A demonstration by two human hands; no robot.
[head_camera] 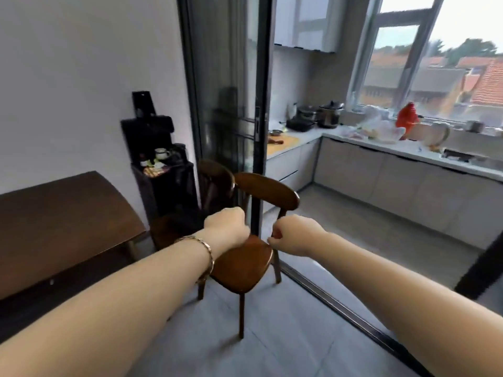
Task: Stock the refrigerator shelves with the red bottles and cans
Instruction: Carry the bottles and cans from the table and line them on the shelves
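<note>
Both arms stretched forward, left hand (227,225) and right hand (292,235) each curled into a loose fist, carrying nothing, likely just in transit past the chair (245,265) toward the kitchen. No refrigerator in sight, no red bottles or cans either. One red thing (407,115) sits on the far desk (381,148) by the window, too blurred to name.

A single head-worn wide-angle view looks forward and down from standing height at a wooden chair (253,240) close ahead, with a glass sliding door (228,91) just behind it and a kitchen counter (408,156) farther to its right.
</note>
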